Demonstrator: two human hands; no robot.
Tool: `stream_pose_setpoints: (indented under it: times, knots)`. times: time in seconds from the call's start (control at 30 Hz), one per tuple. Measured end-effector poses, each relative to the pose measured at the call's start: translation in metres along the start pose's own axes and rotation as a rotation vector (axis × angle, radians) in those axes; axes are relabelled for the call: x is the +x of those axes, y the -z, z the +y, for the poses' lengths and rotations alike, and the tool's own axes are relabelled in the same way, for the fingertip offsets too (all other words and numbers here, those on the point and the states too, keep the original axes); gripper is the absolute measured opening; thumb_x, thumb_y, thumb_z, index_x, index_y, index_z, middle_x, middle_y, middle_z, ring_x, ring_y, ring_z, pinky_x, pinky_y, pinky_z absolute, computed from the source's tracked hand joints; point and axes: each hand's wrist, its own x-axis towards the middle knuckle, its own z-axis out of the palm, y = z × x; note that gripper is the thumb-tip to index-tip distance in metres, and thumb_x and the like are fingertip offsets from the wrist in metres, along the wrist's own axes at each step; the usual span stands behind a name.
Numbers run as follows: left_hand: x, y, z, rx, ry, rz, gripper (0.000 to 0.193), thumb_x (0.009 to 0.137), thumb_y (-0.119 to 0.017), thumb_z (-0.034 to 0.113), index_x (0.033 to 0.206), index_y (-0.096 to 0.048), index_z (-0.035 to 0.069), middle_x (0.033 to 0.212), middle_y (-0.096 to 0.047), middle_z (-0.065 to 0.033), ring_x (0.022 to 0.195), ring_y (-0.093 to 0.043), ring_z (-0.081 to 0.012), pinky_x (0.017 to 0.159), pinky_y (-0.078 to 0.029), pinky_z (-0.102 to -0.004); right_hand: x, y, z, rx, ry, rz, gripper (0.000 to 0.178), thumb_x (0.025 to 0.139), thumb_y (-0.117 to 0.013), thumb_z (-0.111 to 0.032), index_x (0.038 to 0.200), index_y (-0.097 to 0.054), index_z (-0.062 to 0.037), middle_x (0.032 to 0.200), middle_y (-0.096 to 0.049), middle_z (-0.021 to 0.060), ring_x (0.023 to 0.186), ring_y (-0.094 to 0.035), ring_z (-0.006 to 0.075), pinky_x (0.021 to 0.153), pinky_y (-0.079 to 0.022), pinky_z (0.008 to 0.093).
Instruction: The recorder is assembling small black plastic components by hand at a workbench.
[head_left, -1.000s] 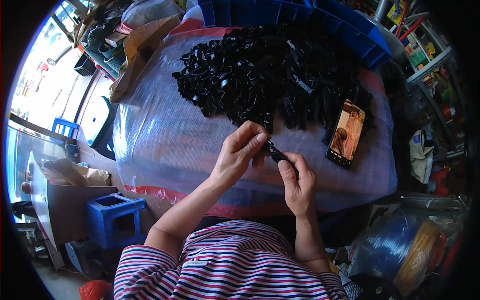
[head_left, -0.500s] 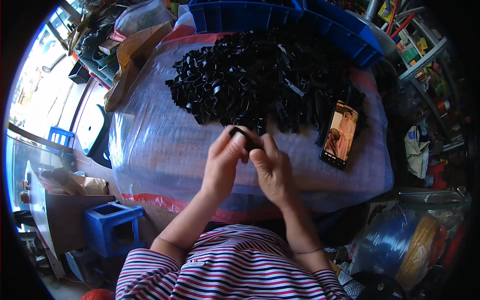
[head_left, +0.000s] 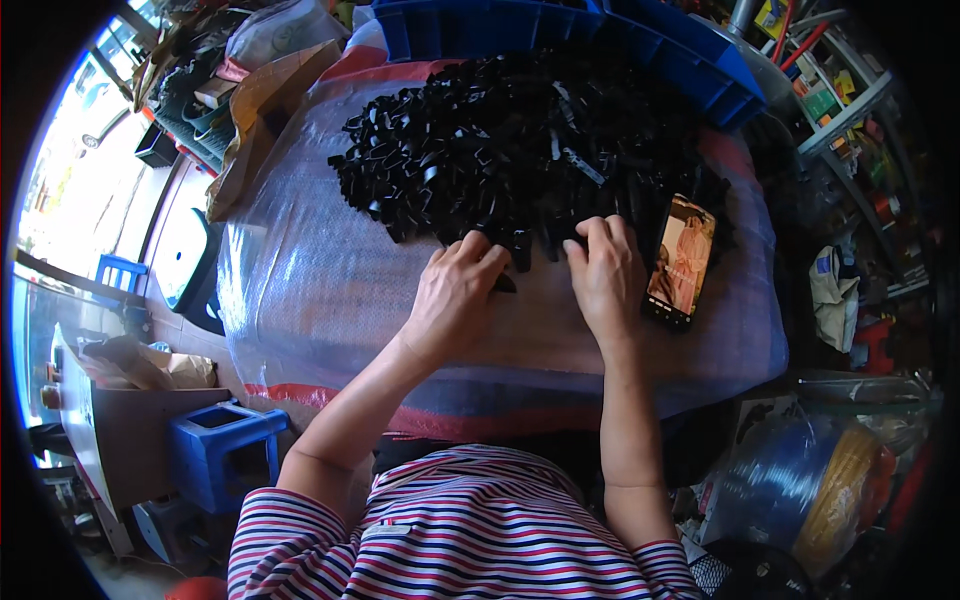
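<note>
Far L of grips, lower: blue plastic stool [head_left: 225, 455]. L grip [head_left: 455, 290]: fingers curled in, looks closed on a small blk part [head_left: 505, 285] poking out on its R side, just above the woven plastic sheet [head_left: 330, 300]. Ahead of both grips: heap of blk clip-like parts [head_left: 440, 160], near edge at the fingertips. Blue crate [head_left: 470, 35] beyond heap, cut off at top. R grip [head_left: 607, 283]: fingers bent at heap edge; can't tell if it has anything. Smartphone [head_left: 683, 255] just R of it, screen lit.

Handling (my est.): parts light, fairly stiff, prob. smooth/slick, apt to tangle; pinch one by its flat sides, thumb + index.

Hard to see: L fingers hide most of the part, so shape unclear; R fingertips lost against blk; heap centre too dark to split individual pcs.
</note>
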Motion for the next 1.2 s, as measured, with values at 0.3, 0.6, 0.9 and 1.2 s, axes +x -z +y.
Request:
stream_pose_setpoints:
  times: [0.3, 0.6, 0.9, 1.2]
  knots:
    - [-0.003, 0.005, -0.002, -0.039, 0.000, -0.062, 0.036, 0.060, -0.054, -0.009, 0.091, -0.060, 0.008, 0.084, -0.050, -0.0124, 0.074, -0.056, -0.0322, 0.064, -0.046, -0.0386, -0.020, 0.005, -0.005, 0.363, -0.022, 0.071, 0.027, 0.077, -0.060, -0.002, 0.103, -0.053, -0.0018, 0.080, -0.051, 0.0108, 0.071, -0.054, 0.0226, 0.062, -0.044, 0.0322]
    - [0.004, 0.013, 0.003, -1.345, 0.688, -0.008, 0.019, 0.075, -0.054, -0.003, 0.092, -0.060, 0.000, 0.076, -0.058, -0.0041, 0.060, -0.057, -0.0111, 0.056, -0.045, -0.0228, -0.060, 0.030, -0.036, 0.948, -0.223, -0.174, 0.014, 0.089, -0.047, -0.008, 0.100, -0.046, -0.0003, 0.077, -0.052, 0.0049, 0.064, -0.049, 0.0089, 0.060, -0.041, 0.0218]
    - [-0.002, 0.002, 0.023, -1.617, 0.669, -0.074, 0.019, 0.081, -0.052, 0.004, 0.099, -0.056, 0.000, 0.084, -0.061, -0.0068, 0.075, -0.058, -0.0120, 0.067, -0.046, -0.0230, -0.054, 0.022, -0.040, 0.711, 0.075, 0.043, 0.022, 0.082, -0.059, -0.007, 0.102, -0.052, -0.0002, 0.087, -0.058, 0.0127, 0.076, -0.061, 0.0242, 0.063, -0.047, 0.0295]
    - [-0.001, 0.001, 0.018, -1.529, 0.740, -0.043, 0.013, 0.083, -0.060, 0.012, 0.093, -0.058, 0.004, 0.079, -0.062, -0.0084, 0.063, -0.054, -0.0103, 0.056, -0.042, -0.0205, -0.061, 0.027, -0.035, 0.742, -0.037, 0.054, 0.027, 0.084, -0.057, -0.009, 0.110, -0.052, -0.0008, 0.089, -0.059, 0.0142, 0.079, -0.061, 0.0260, 0.068, -0.047, 0.0301]
